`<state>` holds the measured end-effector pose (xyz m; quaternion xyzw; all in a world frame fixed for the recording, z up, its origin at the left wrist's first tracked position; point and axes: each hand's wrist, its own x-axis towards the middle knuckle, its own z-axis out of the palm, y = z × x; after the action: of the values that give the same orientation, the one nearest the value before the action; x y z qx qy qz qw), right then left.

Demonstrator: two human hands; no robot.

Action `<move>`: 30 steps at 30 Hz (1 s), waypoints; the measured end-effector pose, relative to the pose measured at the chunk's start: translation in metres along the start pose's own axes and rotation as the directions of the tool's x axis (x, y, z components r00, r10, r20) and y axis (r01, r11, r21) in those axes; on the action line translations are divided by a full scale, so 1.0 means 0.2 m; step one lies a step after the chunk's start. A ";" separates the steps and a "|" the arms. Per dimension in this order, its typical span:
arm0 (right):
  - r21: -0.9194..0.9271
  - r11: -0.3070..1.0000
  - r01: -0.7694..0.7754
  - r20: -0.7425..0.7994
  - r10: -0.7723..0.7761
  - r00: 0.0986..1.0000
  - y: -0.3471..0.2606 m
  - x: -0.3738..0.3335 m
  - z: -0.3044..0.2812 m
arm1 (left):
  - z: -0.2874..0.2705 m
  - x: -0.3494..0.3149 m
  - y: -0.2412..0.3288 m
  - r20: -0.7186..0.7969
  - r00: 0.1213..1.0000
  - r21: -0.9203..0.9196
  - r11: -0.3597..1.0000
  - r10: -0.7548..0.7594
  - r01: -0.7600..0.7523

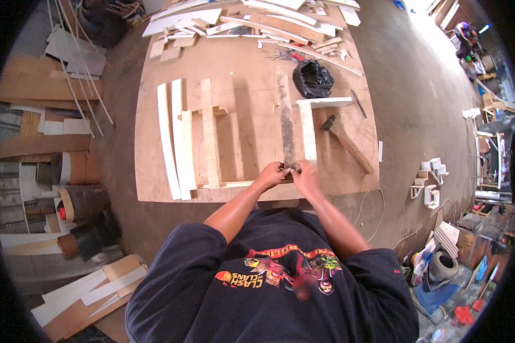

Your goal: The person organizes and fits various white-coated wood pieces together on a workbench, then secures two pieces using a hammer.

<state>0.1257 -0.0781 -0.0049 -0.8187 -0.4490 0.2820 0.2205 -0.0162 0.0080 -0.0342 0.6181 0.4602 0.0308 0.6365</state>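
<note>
My left hand (272, 174) and my right hand (306, 178) meet at the near edge of the wooden worktable (246, 80). Both have their fingers pinched together at the near end of a dark-stained wood strip (284, 123); what sits between the fingertips is too small to make out. Just right of that strip stands a white board (307, 131). Left of my hands are a pale wood slat (209, 137) and a thin crosspiece (234, 184) along the near side. A hammer (349, 147) with a wooden handle lies right of my right hand.
Two long white strips (165, 140) lie at the table's left. A black plastic bag (313, 79) and a thin dark rod (359, 104) are at the right. Scrap wood (269, 23) piles up at the far end. White brackets (431, 180) and a cable (381, 214) lie on the floor.
</note>
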 end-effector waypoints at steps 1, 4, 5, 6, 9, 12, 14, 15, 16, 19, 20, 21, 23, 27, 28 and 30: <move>-0.020 1.000 -0.018 0.006 0.019 1.000 0.00 0.00 0.01 | 0.01 0.03 -0.05 0.021 1.000 -0.033 0.999 0.016 -0.016; -0.055 0.998 -0.044 0.024 0.046 0.999 -0.04 -0.01 0.00 | 0.00 0.02 -0.05 0.031 0.999 -0.043 0.999 0.015 -0.013; -0.068 0.996 -0.060 0.024 0.062 0.998 -0.06 -0.02 -0.01 | 0.02 0.07 -0.12 0.027 0.999 0.021 1.000 0.021 -0.022; -0.070 0.996 -0.054 0.031 0.056 0.998 -0.06 -0.02 -0.01 | 0.02 0.07 -0.12 0.025 0.999 0.086 0.996 0.029 -0.032; -0.016 0.998 -0.058 0.052 0.059 0.997 -0.05 -0.01 -0.01 | 0.04 0.06 -0.10 -0.017 0.999 0.115 0.992 0.048 -0.045; -0.052 0.999 -0.011 -0.001 0.011 1.000 -0.04 0.00 0.00 | 0.05 0.06 -0.11 -0.060 0.995 0.041 0.996 0.085 -0.082; -0.025 0.999 -0.027 0.071 0.029 0.997 -0.10 0.00 -0.03 | 0.05 0.05 -0.13 -0.092 0.991 -0.063 0.992 0.102 -0.108; -0.026 0.999 -0.026 0.072 0.028 0.997 -0.10 0.00 -0.04 | 0.04 0.02 -0.08 -0.090 0.991 -0.109 0.988 0.099 -0.109; 0.053 0.997 -0.058 0.075 0.054 0.996 -0.10 0.01 -0.04 | 0.02 0.00 -0.06 -0.089 0.991 -0.155 0.982 0.095 -0.108; 0.181 0.983 -0.035 0.026 0.031 0.999 -0.05 0.03 -0.01 | 0.03 -0.01 -0.04 -0.094 0.978 -0.264 0.942 0.188 -0.206; 0.229 0.973 0.018 -0.034 -0.011 0.999 -0.04 0.04 0.01 | 0.03 -0.03 -0.02 -0.137 0.961 -0.279 0.922 0.240 -0.270; 0.194 0.980 0.042 -0.047 -0.033 0.998 -0.10 0.03 0.00 | 0.03 -0.03 -0.06 -0.143 0.965 -0.267 0.930 0.222 -0.254; 0.303 0.953 0.018 -0.010 -0.016 1.000 -0.30 -0.01 -0.08 | 0.01 -0.07 -0.10 -0.174 0.961 -0.268 0.929 0.215 -0.256; 0.454 0.891 -0.027 0.084 -0.013 0.996 -0.38 0.03 -0.01 | -0.06 -0.26 -0.12 -0.212 0.950 -0.268 0.921 0.229 -0.282; 0.507 0.859 -0.070 0.148 -0.007 0.989 -0.41 0.04 0.02 | -0.12 -0.40 -0.03 -0.196 0.964 -0.222 0.949 0.180 -0.222; 0.492 0.870 -0.045 0.204 -0.064 0.977 -0.42 0.02 0.16 | -0.11 -0.43 -0.32 -0.266 0.946 -0.206 0.947 0.188 -0.246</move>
<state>0.0555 -0.0283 0.0220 -0.6979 -0.3871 0.4724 0.3740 -0.1135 -0.0441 -0.0352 0.5768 0.4561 0.2310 0.6371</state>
